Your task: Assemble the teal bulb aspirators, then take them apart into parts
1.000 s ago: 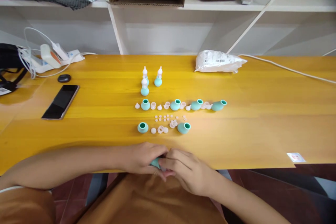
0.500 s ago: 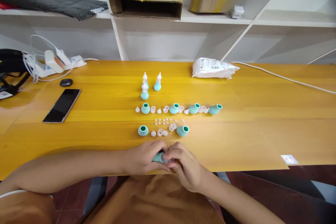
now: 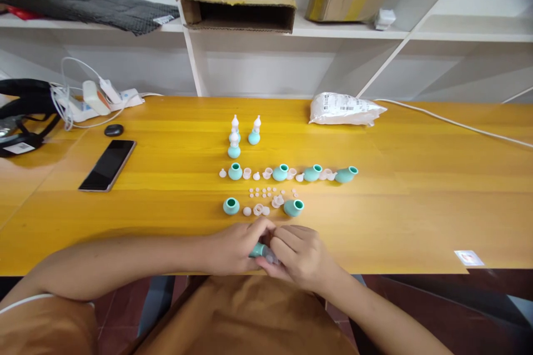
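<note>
My left hand (image 3: pixel 231 247) is wrapped round a teal squeeze bulb (image 3: pixel 256 250) near the table's front edge. The fingers of my right hand (image 3: pixel 303 255) are closed on a clear plastic piece (image 3: pixel 270 256) at the bulb's mouth; how deep it sits in the mouth is hidden. Beyond my hands stand a teal bulb (image 3: pixel 231 206) and a tilted one (image 3: pixel 293 208), with clear cups (image 3: pixel 259 209) and caps between them. Behind lie several small clear discs (image 3: pixel 264 192), then a row of more bulbs (image 3: pixel 280 172) and clear parts.
Three bulbs with clear pointed tops (image 3: pixel 254 133) stand farther back on the table. A phone (image 3: pixel 107 165), a mouse (image 3: pixel 114 130) and a power strip with cables (image 3: pixel 95 101) are at the left. A white plastic package (image 3: pixel 345 110) lies by the shelf, and a sticker (image 3: pixel 469 258) is at right.
My right hand has turned, its back now facing up more and its fingers curled closer over the clear piece. My left hand keeps its hold on the bulb. The whole view has shifted slightly.
</note>
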A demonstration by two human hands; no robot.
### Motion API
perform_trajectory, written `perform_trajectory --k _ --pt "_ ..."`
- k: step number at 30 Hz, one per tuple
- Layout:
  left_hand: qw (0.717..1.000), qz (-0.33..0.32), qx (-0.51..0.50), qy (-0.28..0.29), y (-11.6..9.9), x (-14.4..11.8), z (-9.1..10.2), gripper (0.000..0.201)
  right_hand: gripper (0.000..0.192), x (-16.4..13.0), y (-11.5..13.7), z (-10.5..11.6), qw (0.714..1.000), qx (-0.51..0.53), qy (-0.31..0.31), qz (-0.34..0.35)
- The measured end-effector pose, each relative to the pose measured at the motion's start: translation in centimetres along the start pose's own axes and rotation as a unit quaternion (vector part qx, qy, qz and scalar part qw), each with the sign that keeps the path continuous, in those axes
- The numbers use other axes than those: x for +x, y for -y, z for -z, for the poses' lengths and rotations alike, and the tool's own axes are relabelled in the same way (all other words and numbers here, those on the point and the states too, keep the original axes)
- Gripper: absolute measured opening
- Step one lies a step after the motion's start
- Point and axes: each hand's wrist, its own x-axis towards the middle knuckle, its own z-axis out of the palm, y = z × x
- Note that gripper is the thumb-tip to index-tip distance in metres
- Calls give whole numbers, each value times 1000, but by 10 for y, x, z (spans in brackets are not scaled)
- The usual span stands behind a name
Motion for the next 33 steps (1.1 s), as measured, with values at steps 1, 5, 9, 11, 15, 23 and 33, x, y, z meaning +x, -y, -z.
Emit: perform_trajectory --k 1,5,9,11,15,23,33 --pt "1000 3 3 3 0 -1 0 49 41 0 0 0 1000 14 0 5" --pt "1000 5 15 4 0 -4 -2 59 43 0 0 1 999 53 -2 -2" --pt "999 -9 36 -4 0 -7 -4 61 45 1 3 1 996 88 -4 -31" --pt "999 -14 40 -3 1 -7 -4 61 46 2 4 1 993 106 -7 -43" --pt "999 -9 47 -1 2 -7 -3 59 46 2 6 1 988 138 -9 -75" --pt "998 11 63 -6 -2 -6 -1 49 45 -2 9 -2 972 200 7 -125" --pt "999 -7 46 9 0 -2 -4 40 47 0 11 0 928 312 23 -199"
